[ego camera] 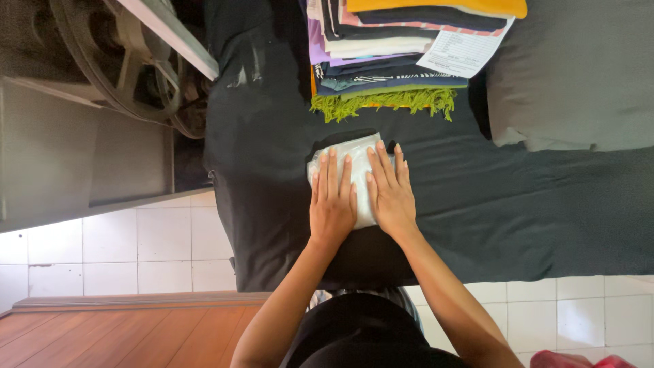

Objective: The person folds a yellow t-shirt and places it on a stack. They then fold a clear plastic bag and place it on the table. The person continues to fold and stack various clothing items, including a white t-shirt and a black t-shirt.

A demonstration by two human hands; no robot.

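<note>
Both hands (361,197) lie flat on a white, clear-wrapped packet (340,158).

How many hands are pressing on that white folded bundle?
2. The left hand lies flat on the white bundle's left part, the right hand beside it on the right part. No other hands show.

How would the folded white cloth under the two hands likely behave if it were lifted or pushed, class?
The white cloth looks soft and creased under the left hand and right hand, so it would probably sag and unfold when lifted. Pushed, it would likely bunch or drag on the black cover rather than glide.
</note>
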